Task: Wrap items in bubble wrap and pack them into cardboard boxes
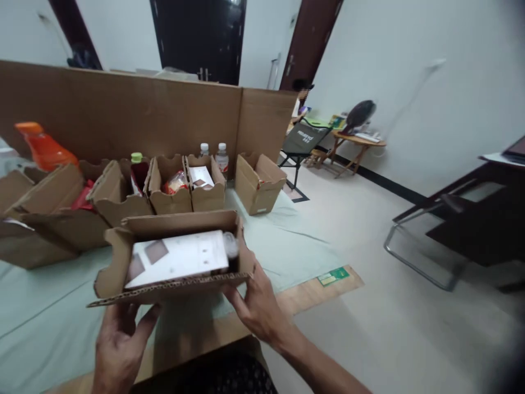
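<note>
An open cardboard box (180, 222) is raised in front of me above the cloth-covered table. Inside it lie a white carton (184, 254) with brown squares and, at the right end, a clear rounded object (230, 245), blurred. My right hand (260, 298) grips the box's lower right corner, its thumb along the near side. At the lower left, my left hand (123, 342) holds the box from below, the thumb towards the near side and the fingertips partly hidden.
Behind stands a row of similar cardboard boxes (170, 203) holding packets and bottles, backed by a tall cardboard panel (164, 112). An orange bottle (47, 148) leans at left. A green card (333, 276) lies on the table edge. Chairs (305, 139) and a person (301, 101) are farther off.
</note>
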`<state>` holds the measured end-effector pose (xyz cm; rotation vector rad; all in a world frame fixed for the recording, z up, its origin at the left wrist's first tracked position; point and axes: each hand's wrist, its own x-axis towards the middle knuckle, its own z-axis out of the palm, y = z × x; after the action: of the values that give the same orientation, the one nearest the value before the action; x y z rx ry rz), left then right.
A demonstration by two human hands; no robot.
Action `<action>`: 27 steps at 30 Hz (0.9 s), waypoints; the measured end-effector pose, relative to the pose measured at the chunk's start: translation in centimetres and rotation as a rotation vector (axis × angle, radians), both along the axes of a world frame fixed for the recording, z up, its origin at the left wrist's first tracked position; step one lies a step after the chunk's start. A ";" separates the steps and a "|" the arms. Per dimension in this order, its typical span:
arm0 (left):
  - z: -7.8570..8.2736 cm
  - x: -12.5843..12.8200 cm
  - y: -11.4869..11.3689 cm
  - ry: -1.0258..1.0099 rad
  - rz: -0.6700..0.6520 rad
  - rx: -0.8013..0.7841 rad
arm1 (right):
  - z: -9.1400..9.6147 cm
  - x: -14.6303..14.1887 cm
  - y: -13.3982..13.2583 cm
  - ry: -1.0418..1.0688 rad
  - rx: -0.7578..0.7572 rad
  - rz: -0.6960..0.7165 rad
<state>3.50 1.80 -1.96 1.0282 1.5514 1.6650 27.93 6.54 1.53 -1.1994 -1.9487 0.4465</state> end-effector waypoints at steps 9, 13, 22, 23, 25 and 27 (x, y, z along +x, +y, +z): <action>-1.5 -0.9 1.7 0.010 -0.070 -0.162 | -5.2 6.8 -4.8 0.045 -0.194 0.083; -3.2 -1.2 -0.2 0.200 0.023 -0.302 | -6.1 9.0 -1.0 0.246 -0.394 0.154; -3.8 6.1 4.6 0.201 -0.110 -0.230 | -6.2 11.2 2.7 0.398 -0.463 0.166; -3.9 7.5 6.3 0.219 -0.147 -0.201 | -6.5 12.4 2.7 0.396 -0.438 0.087; -4.1 10.2 9.6 0.207 -0.248 -0.120 | -7.4 14.5 2.9 0.402 -0.373 -0.054; -4.5 12.9 12.1 0.176 -0.372 -0.020 | -8.3 15.9 3.5 0.434 -0.302 -0.144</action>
<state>16.42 13.94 -6.49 1.3875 1.3765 1.3299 43.85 10.04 -6.82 -1.2910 -1.4485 0.8692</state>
